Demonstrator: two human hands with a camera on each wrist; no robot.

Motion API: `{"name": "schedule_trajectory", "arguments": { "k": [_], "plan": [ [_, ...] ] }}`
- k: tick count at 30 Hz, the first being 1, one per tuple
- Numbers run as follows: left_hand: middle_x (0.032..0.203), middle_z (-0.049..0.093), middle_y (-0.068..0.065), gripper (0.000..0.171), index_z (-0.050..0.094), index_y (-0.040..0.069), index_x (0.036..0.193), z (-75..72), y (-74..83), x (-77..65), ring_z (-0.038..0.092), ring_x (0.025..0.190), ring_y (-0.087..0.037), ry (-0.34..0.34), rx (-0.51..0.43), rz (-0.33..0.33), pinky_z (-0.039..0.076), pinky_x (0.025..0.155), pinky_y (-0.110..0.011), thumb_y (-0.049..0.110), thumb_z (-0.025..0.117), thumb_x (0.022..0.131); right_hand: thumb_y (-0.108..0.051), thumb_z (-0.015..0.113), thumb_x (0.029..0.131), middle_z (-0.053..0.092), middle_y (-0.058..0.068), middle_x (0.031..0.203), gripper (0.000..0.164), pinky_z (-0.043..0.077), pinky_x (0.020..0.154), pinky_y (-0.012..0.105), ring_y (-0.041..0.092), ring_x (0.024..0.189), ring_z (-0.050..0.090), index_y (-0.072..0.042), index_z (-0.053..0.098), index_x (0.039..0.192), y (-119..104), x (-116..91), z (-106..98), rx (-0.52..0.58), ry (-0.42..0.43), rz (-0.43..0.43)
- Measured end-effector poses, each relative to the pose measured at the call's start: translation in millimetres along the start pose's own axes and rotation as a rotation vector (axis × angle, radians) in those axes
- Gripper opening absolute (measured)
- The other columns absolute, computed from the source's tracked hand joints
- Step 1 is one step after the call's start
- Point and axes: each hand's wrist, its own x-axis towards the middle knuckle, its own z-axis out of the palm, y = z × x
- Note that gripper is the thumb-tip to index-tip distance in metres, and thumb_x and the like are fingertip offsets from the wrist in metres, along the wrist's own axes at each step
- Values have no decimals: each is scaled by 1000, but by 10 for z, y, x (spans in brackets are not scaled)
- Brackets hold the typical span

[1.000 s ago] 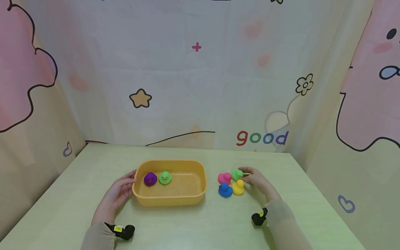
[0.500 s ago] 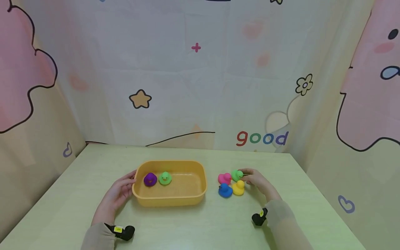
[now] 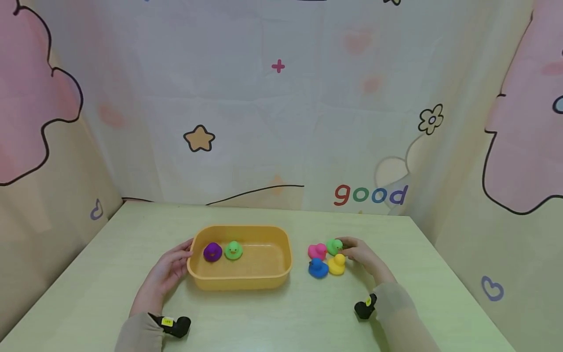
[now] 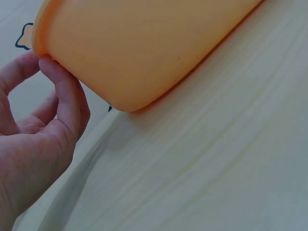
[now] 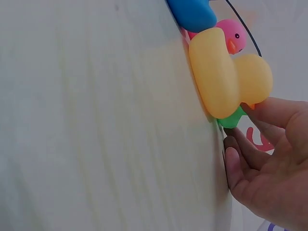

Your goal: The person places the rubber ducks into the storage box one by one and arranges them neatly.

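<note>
A yellow-orange plastic basin (image 3: 239, 282) holds a purple rubber duck (image 3: 213, 252) and a light green rubber duck (image 3: 233, 251) in its left half. My left hand (image 3: 169, 270) grips the left rim; in the left wrist view the thumb (image 4: 60, 77) and a finger meet at that rim. Right of the basin, my right hand (image 3: 362, 254) pinches a second green duck (image 3: 334, 246) by its right side. Around that duck sit a pink duck (image 3: 317, 252), a blue duck (image 3: 318, 268) and a yellow duck (image 5: 216, 77). The yellow one hides most of the green duck in the right wrist view.
The pale wooden-looking table (image 3: 246, 320) ends at the back against a printed curtain (image 3: 281, 146), with more curtain on both sides. A black wrist camera (image 3: 366, 308) is strapped at each beige sleeve cuff.
The head view has shifted very slightly. Both hands, the basin and the ducks keep their places.
</note>
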Motion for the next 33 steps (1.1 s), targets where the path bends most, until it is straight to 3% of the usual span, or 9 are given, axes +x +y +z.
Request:
{"name": "schedule_trajectory", "arguments": {
  "k": [7, 16, 21, 26, 33],
  "plan": [
    [113, 66, 8, 30, 57, 17, 115, -22, 0, 19, 65, 97, -6, -16, -7, 21, 54, 84, -19, -3, 44, 97, -10, 60, 93, 51, 25, 137, 49, 44, 96, 40, 35, 117, 49, 3, 48, 139, -17, 31, 4, -2, 20, 5],
    [112, 66, 9, 31, 56, 17, 116, -48, -9, 34, 65, 98, -5, -4, 7, 24, 54, 84, -19, -3, 44, 97, -12, 60, 93, 38, 29, 145, 54, 44, 103, 47, 40, 123, 44, 6, 39, 140, -54, -13, -1, 26, 46, 21],
    [112, 67, 7, 31, 56, 17, 117, -50, -18, 31, 65, 98, -6, -25, 8, 24, 55, 84, -20, -3, 43, 98, -10, 58, 94, 33, 33, 145, 55, 48, 100, 40, 37, 117, 47, 9, 35, 139, -72, -37, -26, 59, 71, 10],
    [112, 67, 6, 31, 61, 20, 111, -37, -23, 27, 65, 97, -7, -11, 16, 22, 55, 83, -20, -2, 45, 97, -7, 53, 97, 32, 34, 143, 55, 49, 100, 36, 30, 112, 50, 14, 28, 141, -80, -60, -49, 162, 86, -8],
    [112, 67, 7, 36, 46, 11, 132, -25, -25, 23, 65, 96, -6, 8, 29, 5, 55, 82, -19, -1, 46, 98, -2, 50, 98, 36, 27, 134, 55, 53, 89, 19, 18, 104, 53, 17, 23, 141, -80, -56, -63, 324, 115, -33]
  ]
}}
